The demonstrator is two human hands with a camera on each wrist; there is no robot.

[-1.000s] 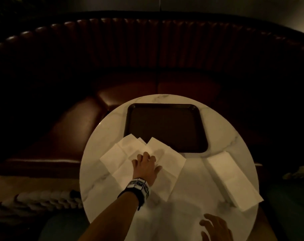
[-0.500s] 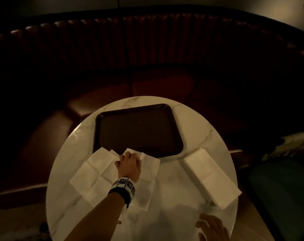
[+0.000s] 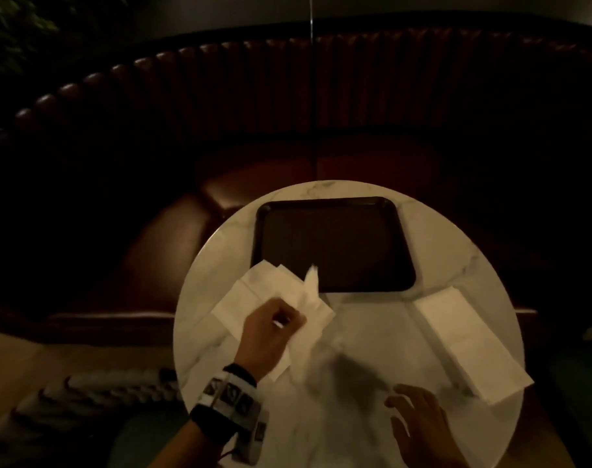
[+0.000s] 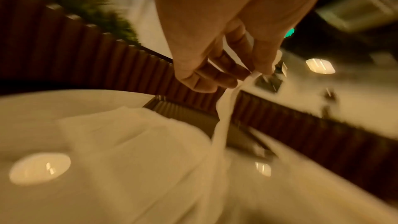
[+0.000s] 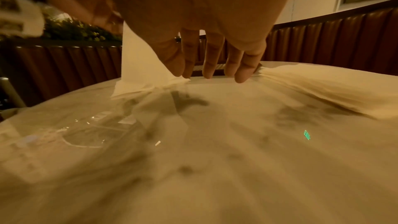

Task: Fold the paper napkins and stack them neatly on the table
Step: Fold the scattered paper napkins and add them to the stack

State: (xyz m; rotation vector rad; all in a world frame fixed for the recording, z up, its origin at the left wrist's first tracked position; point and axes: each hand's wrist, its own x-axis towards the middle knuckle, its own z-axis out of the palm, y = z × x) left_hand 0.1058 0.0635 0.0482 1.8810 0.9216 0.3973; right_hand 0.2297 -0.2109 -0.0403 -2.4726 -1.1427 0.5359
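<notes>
My left hand [image 3: 274, 327] pinches the top white paper napkin [image 3: 310, 298] and holds it lifted above the table, its far corner pointing up. The left wrist view shows the thumb and fingers [image 4: 226, 72] pinching the napkin [image 4: 221, 125], which hangs down to the table. Other unfolded napkins [image 3: 250, 295] lie spread on the round marble table [image 3: 355, 349] under it. A stack of folded napkins [image 3: 470, 346] lies on the right. My right hand [image 3: 419, 420] hovers low over the near table edge, fingers [image 5: 213, 60] straight and empty.
A dark empty tray [image 3: 331, 244] sits at the far side of the table, its near edge touching the napkin pile. A curved brown leather bench [image 3: 288, 106] wraps around behind the table. A plant [image 3: 14, 28] stands at the far left.
My left hand went from lying flat on the napkins to curling, pinching the top one and raising it off the pile. The right hand has moved forward over the table.
</notes>
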